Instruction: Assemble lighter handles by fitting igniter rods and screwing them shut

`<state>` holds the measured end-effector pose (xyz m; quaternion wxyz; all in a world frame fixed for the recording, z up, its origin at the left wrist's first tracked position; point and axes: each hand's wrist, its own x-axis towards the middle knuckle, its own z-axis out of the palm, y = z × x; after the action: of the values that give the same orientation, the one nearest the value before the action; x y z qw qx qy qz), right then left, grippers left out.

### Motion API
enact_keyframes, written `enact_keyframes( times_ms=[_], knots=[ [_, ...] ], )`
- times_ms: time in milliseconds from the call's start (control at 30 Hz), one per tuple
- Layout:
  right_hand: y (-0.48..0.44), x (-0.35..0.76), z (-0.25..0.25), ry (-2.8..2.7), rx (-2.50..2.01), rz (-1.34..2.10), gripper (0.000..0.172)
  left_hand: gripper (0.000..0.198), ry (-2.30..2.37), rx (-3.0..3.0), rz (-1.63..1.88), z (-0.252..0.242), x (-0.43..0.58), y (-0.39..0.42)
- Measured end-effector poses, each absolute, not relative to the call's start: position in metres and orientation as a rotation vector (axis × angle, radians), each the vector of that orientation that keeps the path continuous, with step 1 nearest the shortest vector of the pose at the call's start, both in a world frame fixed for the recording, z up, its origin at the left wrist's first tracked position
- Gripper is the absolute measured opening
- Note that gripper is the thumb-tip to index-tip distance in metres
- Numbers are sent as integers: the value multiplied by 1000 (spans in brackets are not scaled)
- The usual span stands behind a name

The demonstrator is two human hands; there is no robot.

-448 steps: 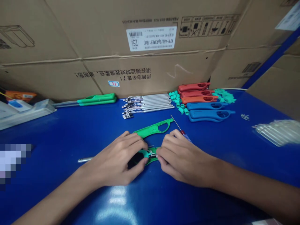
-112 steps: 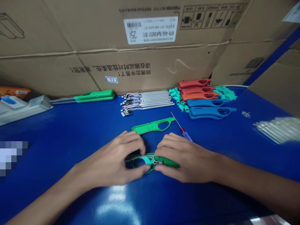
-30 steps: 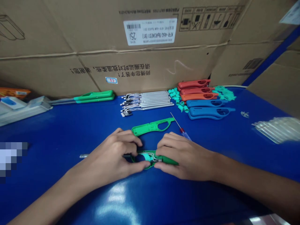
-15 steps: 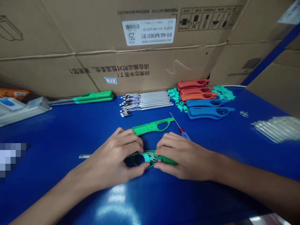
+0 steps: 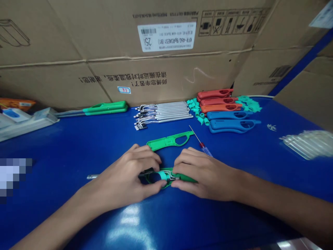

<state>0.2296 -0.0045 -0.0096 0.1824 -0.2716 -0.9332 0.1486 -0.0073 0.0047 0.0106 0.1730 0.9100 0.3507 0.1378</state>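
Note:
Both hands hold a green plastic lighter shell (image 5: 182,177) low over the table, with a teal insert (image 5: 162,175) and bent wires at its middle. My right hand (image 5: 203,180) grips the shell's right end. My left hand (image 5: 122,182) closes on the shell's loop and on a thin metal tube (image 5: 92,176), which sticks out to the left. The tube's middle is hidden by my fingers. Just beyond my hands lie an empty green half-shell (image 5: 169,140) and a small screwdriver (image 5: 204,148) with a red and clear handle.
On the blue table (image 5: 78,139) are a row of wired metal tubes (image 5: 162,113), red shells (image 5: 214,94), blue shells (image 5: 229,125), teal pieces (image 5: 197,109) and finished green lighters (image 5: 105,108). Cardboard boxes (image 5: 156,69) stand behind; a blurred clear bundle (image 5: 307,144) lies right.
Over the last second my hands have barely moved. Compared with the oldest frame, the green shell now lies with its long end to the right, and the metal tube shows at the left.

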Motion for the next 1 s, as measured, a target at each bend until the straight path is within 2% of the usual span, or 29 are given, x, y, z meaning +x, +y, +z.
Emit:
enact_keyframes(
  times_ms=[100,233,600,867,1000],
  knots=[
    [-5,230,-10,-2627,-767,420,17,11,997,2595,393,12,-6,4],
    [-4,230,-12,-2612,-759,413,18,22,962,2547,365,11,-3,1],
    [-3,231,-11,-2593,-736,417,18,11,926,2497,356,7,0,-1],
    [-4,230,-11,-2578,-699,418,19,14,956,2508,321,7,0,1],
    [-1,236,9,-2545,-801,399,15,13,961,2567,325,5,-2,1]
  ],
)
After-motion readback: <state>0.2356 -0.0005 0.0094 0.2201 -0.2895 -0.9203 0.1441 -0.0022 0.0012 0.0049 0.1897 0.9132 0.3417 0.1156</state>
